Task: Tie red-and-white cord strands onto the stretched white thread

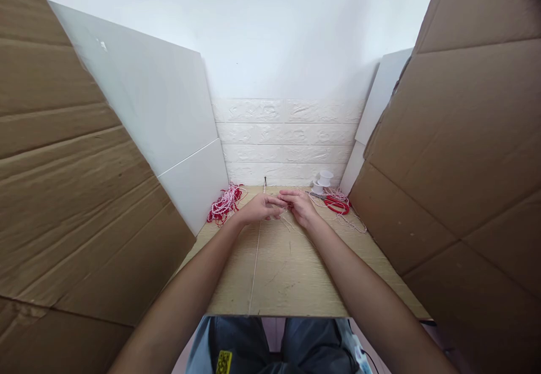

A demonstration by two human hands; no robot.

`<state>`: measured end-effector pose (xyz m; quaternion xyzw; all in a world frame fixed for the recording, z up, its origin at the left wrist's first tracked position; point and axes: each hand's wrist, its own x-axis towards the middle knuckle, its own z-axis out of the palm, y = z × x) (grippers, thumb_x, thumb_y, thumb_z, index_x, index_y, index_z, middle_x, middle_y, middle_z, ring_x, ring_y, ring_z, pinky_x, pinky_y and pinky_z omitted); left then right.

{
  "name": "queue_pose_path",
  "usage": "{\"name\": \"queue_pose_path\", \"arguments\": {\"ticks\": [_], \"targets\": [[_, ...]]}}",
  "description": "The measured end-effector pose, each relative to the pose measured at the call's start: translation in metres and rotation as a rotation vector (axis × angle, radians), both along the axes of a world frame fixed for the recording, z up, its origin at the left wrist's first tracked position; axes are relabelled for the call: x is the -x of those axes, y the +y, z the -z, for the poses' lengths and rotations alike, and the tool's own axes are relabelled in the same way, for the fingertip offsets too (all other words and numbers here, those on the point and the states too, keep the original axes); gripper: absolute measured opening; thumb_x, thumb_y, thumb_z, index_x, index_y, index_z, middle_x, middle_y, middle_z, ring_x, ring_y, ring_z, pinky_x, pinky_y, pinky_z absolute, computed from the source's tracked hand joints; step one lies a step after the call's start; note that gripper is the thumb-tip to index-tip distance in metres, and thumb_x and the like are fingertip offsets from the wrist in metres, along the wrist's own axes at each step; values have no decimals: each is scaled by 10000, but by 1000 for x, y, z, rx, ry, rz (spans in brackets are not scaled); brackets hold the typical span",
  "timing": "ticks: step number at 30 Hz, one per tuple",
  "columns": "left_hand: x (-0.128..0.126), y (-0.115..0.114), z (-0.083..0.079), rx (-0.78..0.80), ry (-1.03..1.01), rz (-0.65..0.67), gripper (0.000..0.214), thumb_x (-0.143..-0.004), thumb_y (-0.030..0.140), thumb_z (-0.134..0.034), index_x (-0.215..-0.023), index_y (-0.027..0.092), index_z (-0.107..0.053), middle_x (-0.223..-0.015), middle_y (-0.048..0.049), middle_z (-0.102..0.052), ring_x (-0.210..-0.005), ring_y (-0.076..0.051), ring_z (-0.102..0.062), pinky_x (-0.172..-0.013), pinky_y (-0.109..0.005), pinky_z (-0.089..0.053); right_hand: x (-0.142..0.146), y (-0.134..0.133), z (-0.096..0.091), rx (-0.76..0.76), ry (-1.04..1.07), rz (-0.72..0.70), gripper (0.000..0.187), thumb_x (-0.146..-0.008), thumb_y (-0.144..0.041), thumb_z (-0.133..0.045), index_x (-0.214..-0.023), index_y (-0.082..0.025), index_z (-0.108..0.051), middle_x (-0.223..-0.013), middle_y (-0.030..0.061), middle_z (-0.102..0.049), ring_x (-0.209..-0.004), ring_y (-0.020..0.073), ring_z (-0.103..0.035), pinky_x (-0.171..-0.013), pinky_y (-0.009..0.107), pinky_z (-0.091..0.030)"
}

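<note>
My left hand (261, 208) and my right hand (299, 205) meet over the middle of the wooden board, fingertips almost touching. Both have their fingers bent in a pinch around thin pale string (289, 224), whose loose ends show just below the fingers. A long pale cord (255, 272) runs from a small dark nail (265, 180) at the back, passes under my left hand and reaches the board's front edge. The exact crossing of the strings between my fingertips is hidden.
A heap of red and pale pink cords (226, 202) lies at the back left. Red-handled scissors (337, 205) rest on more string at the back right, beside white spools (324, 178). Cardboard walls (460, 137) flank both sides, and a white brick-patterned wall (287, 132) closes the back.
</note>
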<state>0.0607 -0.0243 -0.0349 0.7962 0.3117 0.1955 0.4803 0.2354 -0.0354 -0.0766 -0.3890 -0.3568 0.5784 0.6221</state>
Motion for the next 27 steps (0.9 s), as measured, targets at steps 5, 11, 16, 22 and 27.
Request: {"name": "queue_pose_path", "arguments": {"ticks": [5,11,16,22,27], "targets": [[2,0,-6,30,-74,40,455,-789,448,-696,-1163,189,-727,-999,-111,-747,-784,-177,-684,-640,-252,-485,-1,-1,-2,54,5,45,214,-568,-127,-744,-762,-170,-665,-728,50,-714,-657,170,-642,-617,277,-517],[5,-4,-16,122,-138,109,424,-791,454,-696,-1124,196,-747,-1160,-134,-711,-788,-164,-678,-635,-247,-470,-4,-2,2,74,19,88,194,-585,-99,-716,-749,-171,-641,-711,61,-696,-613,173,-634,-581,290,-529],[4,-4,-14,186,-149,86,427,-778,453,-717,-1105,180,-753,-1137,-146,-717,-788,-166,-675,-628,-245,-466,-3,-1,4,100,-25,151,280,-620,-115,-692,-885,-166,-618,-831,83,-712,-594,166,-650,-532,271,-515],[5,4,-7,255,-248,-105,449,-746,469,-749,-1065,152,-753,-1155,-169,-701,-793,-170,-676,-594,-237,-458,4,-7,-11,9,-182,159,476,-675,-236,-655,-1149,-225,-611,-1013,62,-713,-498,144,-623,-430,257,-449],[6,5,-8,303,-302,-103,409,-740,464,-753,-969,124,-765,-985,-161,-734,-742,-156,-661,-578,-230,-440,7,-10,-14,-57,-94,-82,284,-628,-281,-694,-881,-153,-708,-678,31,-694,-620,176,-651,-629,296,-519]]}}
